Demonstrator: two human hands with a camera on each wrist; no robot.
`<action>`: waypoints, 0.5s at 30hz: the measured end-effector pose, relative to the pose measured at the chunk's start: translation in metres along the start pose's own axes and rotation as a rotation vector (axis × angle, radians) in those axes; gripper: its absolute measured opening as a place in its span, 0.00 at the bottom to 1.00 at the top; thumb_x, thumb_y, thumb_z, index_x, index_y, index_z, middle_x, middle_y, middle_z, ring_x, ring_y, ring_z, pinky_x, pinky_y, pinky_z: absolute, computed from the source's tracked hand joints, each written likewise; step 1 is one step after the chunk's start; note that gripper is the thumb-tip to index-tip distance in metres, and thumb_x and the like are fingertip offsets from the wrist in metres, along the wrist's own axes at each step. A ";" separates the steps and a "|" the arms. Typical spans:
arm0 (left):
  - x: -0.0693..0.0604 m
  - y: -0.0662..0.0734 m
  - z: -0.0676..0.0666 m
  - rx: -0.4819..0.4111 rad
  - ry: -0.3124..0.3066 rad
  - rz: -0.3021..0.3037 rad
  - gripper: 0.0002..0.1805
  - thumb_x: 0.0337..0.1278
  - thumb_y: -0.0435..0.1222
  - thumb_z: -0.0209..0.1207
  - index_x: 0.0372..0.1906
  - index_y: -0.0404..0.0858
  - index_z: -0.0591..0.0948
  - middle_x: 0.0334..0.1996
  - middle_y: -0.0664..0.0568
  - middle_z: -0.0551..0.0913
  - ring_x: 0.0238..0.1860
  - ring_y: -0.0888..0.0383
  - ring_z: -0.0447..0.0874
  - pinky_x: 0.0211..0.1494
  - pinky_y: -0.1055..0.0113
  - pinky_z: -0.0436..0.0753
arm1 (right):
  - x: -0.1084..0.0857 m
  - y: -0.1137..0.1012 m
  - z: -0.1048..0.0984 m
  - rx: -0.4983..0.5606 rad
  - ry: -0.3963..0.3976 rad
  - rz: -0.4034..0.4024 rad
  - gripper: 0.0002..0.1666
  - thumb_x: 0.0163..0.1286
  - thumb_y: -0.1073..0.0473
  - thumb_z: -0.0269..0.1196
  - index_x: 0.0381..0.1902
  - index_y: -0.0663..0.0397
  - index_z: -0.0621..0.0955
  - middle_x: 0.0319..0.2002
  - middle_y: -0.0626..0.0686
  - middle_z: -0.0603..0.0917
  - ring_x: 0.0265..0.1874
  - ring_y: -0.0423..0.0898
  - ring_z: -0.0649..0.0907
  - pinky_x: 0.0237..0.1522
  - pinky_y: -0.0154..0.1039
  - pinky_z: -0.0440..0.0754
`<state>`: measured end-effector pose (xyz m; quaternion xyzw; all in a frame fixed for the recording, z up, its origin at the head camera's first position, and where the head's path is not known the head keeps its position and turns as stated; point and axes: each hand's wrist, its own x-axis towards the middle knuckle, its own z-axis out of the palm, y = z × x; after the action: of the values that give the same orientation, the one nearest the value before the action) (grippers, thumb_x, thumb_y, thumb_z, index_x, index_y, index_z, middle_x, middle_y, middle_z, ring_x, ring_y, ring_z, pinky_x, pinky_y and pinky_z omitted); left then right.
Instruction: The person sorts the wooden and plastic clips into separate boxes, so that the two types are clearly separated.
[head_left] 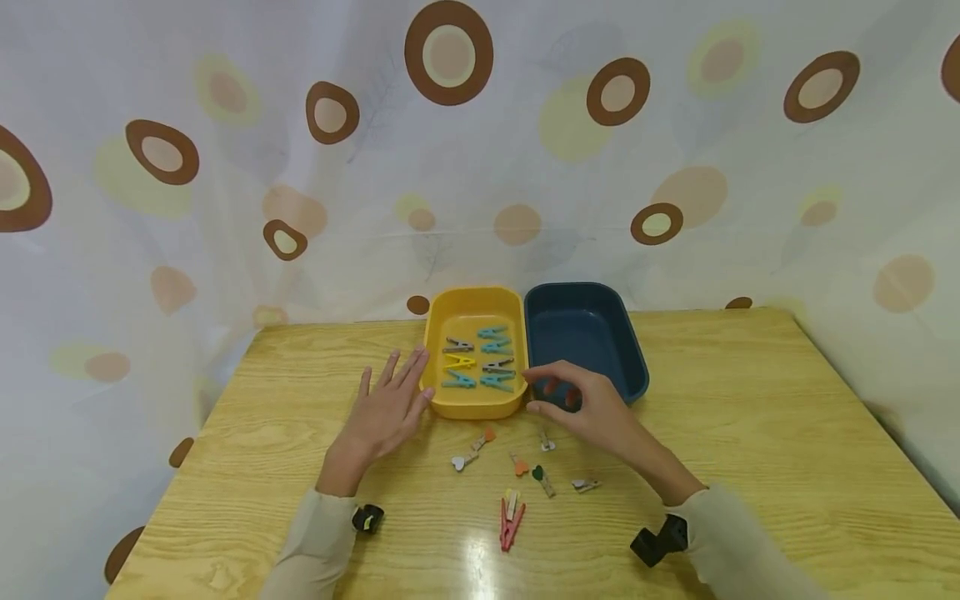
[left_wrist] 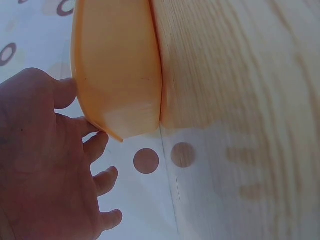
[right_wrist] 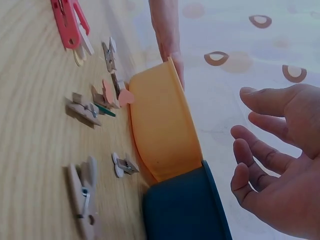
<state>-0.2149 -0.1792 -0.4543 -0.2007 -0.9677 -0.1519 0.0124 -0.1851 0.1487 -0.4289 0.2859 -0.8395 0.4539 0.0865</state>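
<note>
The yellow tray (head_left: 471,412) holds several light blue, grey and yellow clothespins in two columns. My left hand (head_left: 382,415), fingers spread, touches the tray's left rim; in the left wrist view that hand (left_wrist: 47,155) has its thumb and fingertips at the rim of the yellow tray (left_wrist: 117,70). My right hand (head_left: 596,410) hovers over the near left part of the dark blue tray (head_left: 581,329), thumb and fingers bent apart with nothing between them. In the right wrist view the right hand (right_wrist: 280,155) is above the trays, its fingers loosely bent.
On the table (head_left: 750,433) in front of the trays lie several small wooden clips with hearts, such as a green-heart one (head_left: 543,481), and a red clothespin (head_left: 511,527) beside a pale wooden one. A patterned sheet (head_left: 480,167) hangs behind.
</note>
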 end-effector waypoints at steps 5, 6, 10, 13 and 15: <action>0.000 -0.001 0.000 -0.013 -0.003 0.003 0.35 0.83 0.54 0.35 0.84 0.43 0.50 0.83 0.53 0.47 0.82 0.43 0.40 0.77 0.32 0.39 | -0.010 -0.005 0.004 0.046 -0.016 -0.024 0.22 0.68 0.61 0.72 0.59 0.49 0.84 0.44 0.42 0.84 0.37 0.48 0.81 0.31 0.38 0.78; 0.000 -0.001 0.000 -0.014 -0.001 0.005 0.35 0.84 0.54 0.35 0.84 0.42 0.50 0.83 0.53 0.47 0.82 0.43 0.40 0.77 0.32 0.39 | -0.013 -0.006 0.005 0.056 -0.022 -0.019 0.22 0.68 0.61 0.72 0.59 0.49 0.84 0.44 0.42 0.84 0.37 0.49 0.81 0.32 0.38 0.78; 0.000 -0.001 0.000 -0.013 0.002 0.010 0.35 0.84 0.54 0.35 0.84 0.42 0.51 0.83 0.52 0.48 0.82 0.43 0.41 0.76 0.31 0.40 | -0.020 -0.009 0.010 0.078 -0.048 0.011 0.21 0.69 0.59 0.72 0.59 0.45 0.84 0.45 0.41 0.84 0.40 0.49 0.81 0.36 0.40 0.79; -0.001 0.000 -0.001 -0.009 0.001 0.009 0.35 0.84 0.54 0.34 0.84 0.43 0.50 0.83 0.53 0.48 0.82 0.42 0.42 0.76 0.31 0.41 | -0.026 -0.008 0.015 0.102 -0.074 0.007 0.22 0.68 0.60 0.72 0.59 0.43 0.84 0.48 0.42 0.84 0.41 0.50 0.82 0.37 0.42 0.80; -0.001 -0.001 -0.001 -0.006 0.000 0.006 0.35 0.84 0.54 0.34 0.84 0.43 0.50 0.83 0.53 0.48 0.82 0.42 0.42 0.76 0.31 0.42 | -0.028 -0.007 0.020 0.114 -0.102 -0.010 0.22 0.68 0.61 0.72 0.59 0.44 0.83 0.50 0.44 0.84 0.41 0.52 0.82 0.37 0.44 0.81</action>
<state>-0.2148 -0.1803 -0.4539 -0.2037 -0.9666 -0.1548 0.0123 -0.1557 0.1411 -0.4467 0.3173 -0.8141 0.4855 0.0293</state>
